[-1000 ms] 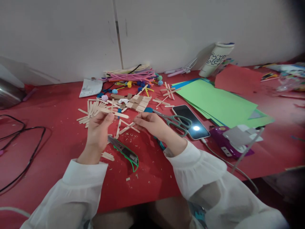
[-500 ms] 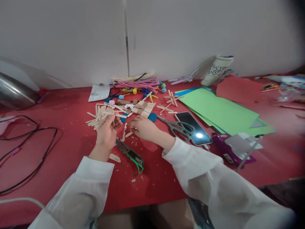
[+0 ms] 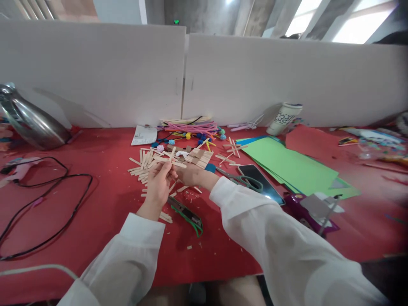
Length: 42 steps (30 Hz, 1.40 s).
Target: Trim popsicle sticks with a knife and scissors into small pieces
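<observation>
My left hand [image 3: 158, 182] is closed in a pinch on wooden craft sticks [image 3: 173, 154] that cross each other above the fingertips. Against it from the right comes my right hand [image 3: 193, 175], its fingertips mostly hidden behind the left fingers, so what they hold does not show. Loose craft sticks [image 3: 137, 171] lie piled behind and left of the hands. Just beyond the right hand rests a flat panel of joined sticks [image 3: 200, 158]. A utility knife [image 3: 188, 213] with a green edge lies in front of the hands.
Scissors [image 3: 244, 180] overlap a phone [image 3: 255, 174] to the right. Green paper sheets [image 3: 293, 163] and a purple tool [image 3: 301, 208] lie beyond. A white cup [image 3: 283, 120], pipe cleaners [image 3: 191, 127] and a receipt [image 3: 144, 135] are along the partition. A metal jug [image 3: 38, 123] and black cable [image 3: 57, 199] occupy the left.
My view has tilted up, showing the room above the partition. The right hand has come in to meet the left, and a stick now stands upright across the one in the left hand.
</observation>
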Tool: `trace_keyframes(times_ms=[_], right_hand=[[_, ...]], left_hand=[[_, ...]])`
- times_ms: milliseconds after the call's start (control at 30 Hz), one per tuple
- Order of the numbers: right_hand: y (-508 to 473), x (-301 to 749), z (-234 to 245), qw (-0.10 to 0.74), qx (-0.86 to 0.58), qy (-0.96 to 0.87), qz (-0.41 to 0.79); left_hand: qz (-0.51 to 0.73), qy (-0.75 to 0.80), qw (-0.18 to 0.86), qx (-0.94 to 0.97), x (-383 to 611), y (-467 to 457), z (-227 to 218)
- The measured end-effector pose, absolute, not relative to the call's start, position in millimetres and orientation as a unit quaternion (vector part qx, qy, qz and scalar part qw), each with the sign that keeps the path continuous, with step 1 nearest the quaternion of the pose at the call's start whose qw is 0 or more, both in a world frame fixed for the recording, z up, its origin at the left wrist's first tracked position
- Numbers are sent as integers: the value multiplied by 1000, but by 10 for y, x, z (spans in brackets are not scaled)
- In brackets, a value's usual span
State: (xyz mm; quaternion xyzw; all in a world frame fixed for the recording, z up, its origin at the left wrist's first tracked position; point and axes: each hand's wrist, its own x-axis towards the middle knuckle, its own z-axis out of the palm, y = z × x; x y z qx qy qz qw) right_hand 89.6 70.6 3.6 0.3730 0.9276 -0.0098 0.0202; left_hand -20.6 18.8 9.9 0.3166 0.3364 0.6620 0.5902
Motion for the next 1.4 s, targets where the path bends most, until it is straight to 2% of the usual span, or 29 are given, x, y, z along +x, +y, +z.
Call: trace_keyframes(times_ms=[100, 300, 400, 467, 567, 633, 800, 1267, 1400], right_hand=[[700, 974, 28, -68, 391, 916, -55], [511, 1342, 224, -305, 458, 827, -118], [273, 1590, 315, -362, 466, 790, -166], [133, 1733, 329, -418, 477, 721, -278], [19, 1875, 305, -474, 482, 664, -319], [-6, 1917, 289, -477, 488, 652, -331], [-43, 1890, 274, -423, 497, 653, -384], [-84, 1789, 250, -447, 492, 673, -324], [-84, 1790, 227, -452, 495, 646, -366]], left_hand=[[654, 318, 596, 341, -205, 167, 114], [632, 315, 603, 371, -190, 125, 96], [602, 338, 615, 382, -157, 101, 71], [572, 356, 627, 392, -128, 82, 58], [545, 379, 635, 396, -85, 58, 57], [537, 393, 633, 395, -62, 48, 64], [511, 429, 614, 423, -29, 47, 59], [458, 439, 623, 458, -10, 3, 65], [457, 431, 615, 476, -23, 14, 59]])
